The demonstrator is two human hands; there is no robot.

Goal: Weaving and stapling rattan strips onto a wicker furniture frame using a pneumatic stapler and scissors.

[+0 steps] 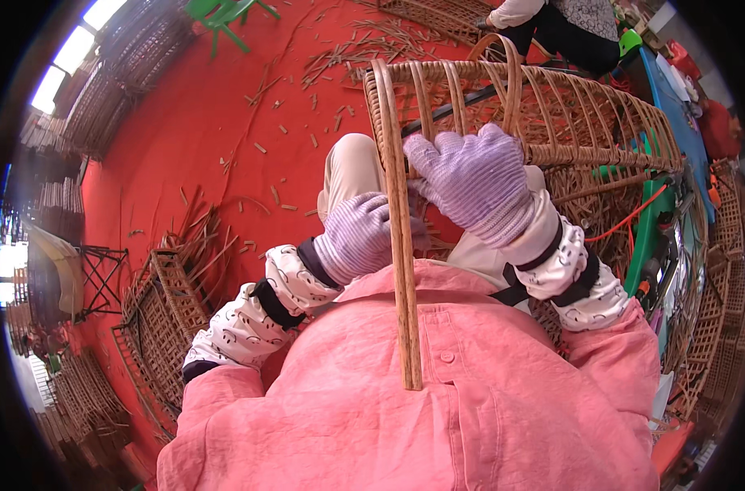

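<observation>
A long brown wicker basket (581, 98), woven with spaced ribs, lies across my lap, with a looped rattan handle (511, 82) on its far side. From its left end a flat rattan strip (405, 303) runs toward my chest. My left hand (356, 237), in a lilac knitted glove, is closed against the strip, its fingertips partly hidden behind it. My right hand (477, 180), gloved alike, bends its fingers around the basket's near left end, just right of the strip. Whether a thin strand sits between those fingers is hidden.
Loose cane offcuts (372, 49) litter the red floor (249, 106). Another woven piece (164, 311) lies at left, beside a folding black stand (102, 278). A green stool (225, 16) stands far off. At right are a green tool-like frame (646, 245) with a red cord and a seated person (564, 33).
</observation>
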